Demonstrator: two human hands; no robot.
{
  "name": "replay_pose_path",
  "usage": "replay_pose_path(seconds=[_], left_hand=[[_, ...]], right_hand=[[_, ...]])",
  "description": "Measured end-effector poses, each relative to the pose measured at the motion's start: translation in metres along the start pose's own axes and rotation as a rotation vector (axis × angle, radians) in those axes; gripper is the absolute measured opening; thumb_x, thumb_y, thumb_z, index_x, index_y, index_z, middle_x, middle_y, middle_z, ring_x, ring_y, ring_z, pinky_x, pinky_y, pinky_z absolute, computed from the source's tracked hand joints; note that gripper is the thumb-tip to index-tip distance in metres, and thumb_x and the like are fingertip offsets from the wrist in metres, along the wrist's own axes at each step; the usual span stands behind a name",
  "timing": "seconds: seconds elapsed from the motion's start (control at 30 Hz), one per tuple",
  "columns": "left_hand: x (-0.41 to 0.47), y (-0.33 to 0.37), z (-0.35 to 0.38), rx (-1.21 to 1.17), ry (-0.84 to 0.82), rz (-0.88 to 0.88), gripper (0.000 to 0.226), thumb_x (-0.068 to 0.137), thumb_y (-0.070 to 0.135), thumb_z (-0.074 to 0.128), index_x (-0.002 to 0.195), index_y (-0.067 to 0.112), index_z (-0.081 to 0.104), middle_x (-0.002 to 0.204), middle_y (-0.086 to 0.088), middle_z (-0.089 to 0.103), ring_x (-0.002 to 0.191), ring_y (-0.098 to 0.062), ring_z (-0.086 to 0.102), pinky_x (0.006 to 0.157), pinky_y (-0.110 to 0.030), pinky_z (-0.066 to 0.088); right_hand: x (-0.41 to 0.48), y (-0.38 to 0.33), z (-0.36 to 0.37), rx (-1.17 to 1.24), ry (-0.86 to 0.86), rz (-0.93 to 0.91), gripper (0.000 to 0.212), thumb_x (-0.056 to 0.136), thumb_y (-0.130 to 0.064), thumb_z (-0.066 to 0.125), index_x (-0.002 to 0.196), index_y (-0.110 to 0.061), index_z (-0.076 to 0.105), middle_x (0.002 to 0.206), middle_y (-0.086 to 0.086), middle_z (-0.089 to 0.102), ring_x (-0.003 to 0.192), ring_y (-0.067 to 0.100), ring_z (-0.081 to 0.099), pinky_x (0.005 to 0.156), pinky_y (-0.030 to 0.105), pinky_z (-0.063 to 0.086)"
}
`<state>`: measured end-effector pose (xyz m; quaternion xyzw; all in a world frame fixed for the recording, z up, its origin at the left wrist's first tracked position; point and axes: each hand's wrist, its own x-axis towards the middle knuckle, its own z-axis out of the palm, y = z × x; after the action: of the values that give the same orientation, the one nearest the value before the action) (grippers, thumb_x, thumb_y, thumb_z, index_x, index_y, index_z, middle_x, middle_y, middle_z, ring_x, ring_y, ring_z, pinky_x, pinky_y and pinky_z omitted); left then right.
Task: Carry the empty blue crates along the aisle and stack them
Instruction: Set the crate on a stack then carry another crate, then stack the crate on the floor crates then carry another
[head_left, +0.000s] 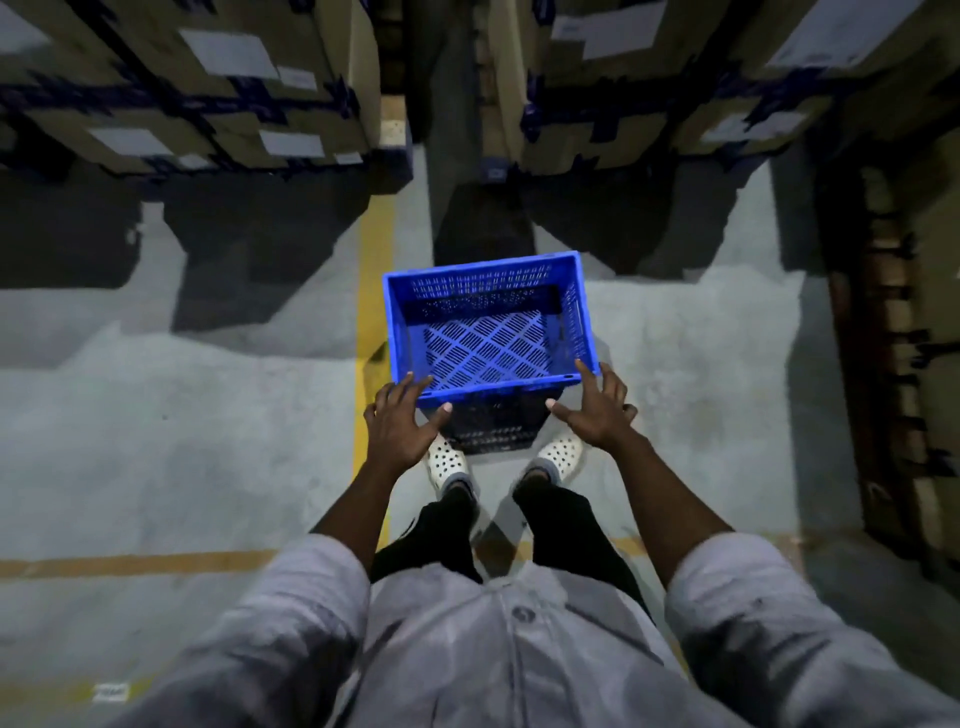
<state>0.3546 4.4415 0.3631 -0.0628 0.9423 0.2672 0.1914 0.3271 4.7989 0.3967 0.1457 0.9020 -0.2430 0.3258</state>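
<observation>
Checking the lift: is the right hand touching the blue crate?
Cannot tell. In the head view the open right hand overlaps the blue crate at its near corner; from above, neither contact nor gap is plain.

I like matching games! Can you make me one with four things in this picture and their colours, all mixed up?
Things:
1. crate
2. shoes
3. floor line
4. cardboard boxes

Colours:
A. yellow
B. brown
C. blue
D. white

Pairs: 1-C, 2-D, 3-A, 4-B
</observation>
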Motion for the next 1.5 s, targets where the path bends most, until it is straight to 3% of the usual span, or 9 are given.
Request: replay_pose_path(seconds=[0.2,0.4,0.63,0.8,0.97,1.17,1.3,1.4,1.5], left_hand=[[-0.070,0.009,-0.024,-0.041,0.029,-0.023,0.069,0.105,0.077,0.062,0.164,0.041,0.058,0.170,0.001,0.056,0.158,-0.031,0.041,0.119,-0.058,0.036],[-0.139,0.026,-0.015,-0.141,0.112,-0.091,0.091,0.090,0.094,0.049,0.158,0.037,0.064,0.164,-0.002,0.062,0.156,-0.031,0.044,0.122,-0.056,0.036],[-0.235,0.034,0.018,-0.239,0.255,-0.103,0.079,0.092,0.085,0.059,0.152,0.034,0.070,0.154,0.000,0.070,0.148,-0.032,0.053,0.120,-0.051,0.045],[-0.300,0.014,0.016,-0.321,0.356,-0.159,0.056,0.099,0.060,0.079,0.141,0.023,0.079,0.141,0.000,0.078,0.134,-0.029,0.065,0.114,-0.043,0.050],[-0.357,-0.022,0.007,-0.604,0.454,-0.310,0.039,0.098,0.045,0.089,0.129,0.022,0.085,0.125,0.004,0.084,0.120,-0.010,0.074,0.104,-0.037,0.057],[-0.428,-0.110,-0.007,-0.721,0.559,-0.466,0.029,0.100,0.039,0.089,0.125,0.025,0.085,0.117,0.006,0.082,0.116,-0.009,0.072,0.089,-0.021,0.051],[-0.483,-0.180,-0.015,-0.790,0.633,-0.536,0.028,0.100,0.041,0.089,0.124,0.027,0.085,0.116,0.008,0.083,0.118,-0.005,0.073,0.099,-0.036,0.055],[-0.519,-0.225,-0.018,-0.818,0.703,-0.590,0.025,0.101,0.038,0.088,0.122,0.026,0.086,0.113,0.008,0.083,0.115,-0.004,0.074,0.097,-0.034,0.053],[-0.552,-0.266,-0.024,-0.854,0.786,-0.633,0.022,0.103,0.036,0.087,0.122,0.025,0.086,0.113,0.008,0.083,0.112,-0.004,0.075,0.096,-0.036,0.058]], right_hand=[[-0.063,-0.034,0.007,0.017,-0.012,-0.105,0.098,0.098,-0.071,0.067,0.175,-0.038,0.017,0.182,0.006,-0.016,0.168,0.037,-0.008,0.126,0.070,0.015],[-0.117,-0.049,0.026,-0.050,-0.039,-0.308,0.096,0.097,-0.068,0.071,0.173,-0.036,0.022,0.181,0.007,-0.013,0.167,0.041,-0.004,0.126,0.075,0.019],[-0.182,-0.039,0.069,-0.142,-0.096,-0.470,0.090,0.099,-0.065,0.071,0.172,-0.034,0.028,0.180,0.009,-0.008,0.165,0.042,0.002,0.124,0.071,0.027],[-0.218,-0.056,0.102,-0.183,-0.165,-0.596,0.080,0.099,-0.063,0.072,0.166,-0.032,0.040,0.178,0.011,0.002,0.161,0.043,0.011,0.124,0.067,0.031],[-0.255,-0.083,0.137,-0.141,-0.219,-0.784,0.064,0.103,-0.052,0.072,0.160,-0.030,0.051,0.174,0.011,0.014,0.160,0.039,0.021,0.126,0.055,0.034],[-0.287,-0.138,0.193,-0.148,-0.271,-0.932,0.053,0.103,-0.048,0.075,0.151,-0.028,0.063,0.164,0.013,0.032,0.151,0.034,0.039,0.122,0.046,0.041],[-0.313,-0.191,0.251,-0.209,-0.330,-0.983,0.052,0.103,-0.050,0.074,0.149,-0.028,0.065,0.161,0.011,0.037,0.148,0.033,0.046,0.115,0.043,0.047],[-0.336,-0.229,0.301,-0.230,-0.386,-1.009,0.053,0.100,-0.056,0.072,0.147,-0.031,0.066,0.154,0.007,0.041,0.144,0.033,0.050,0.116,0.053,0.049],[-0.363,-0.264,0.351,-0.220,-0.436,-1.051,0.047,0.102,-0.049,0.075,0.145,-0.032,0.067,0.146,0.001,0.045,0.133,0.030,0.058,0.112,0.052,0.052]])
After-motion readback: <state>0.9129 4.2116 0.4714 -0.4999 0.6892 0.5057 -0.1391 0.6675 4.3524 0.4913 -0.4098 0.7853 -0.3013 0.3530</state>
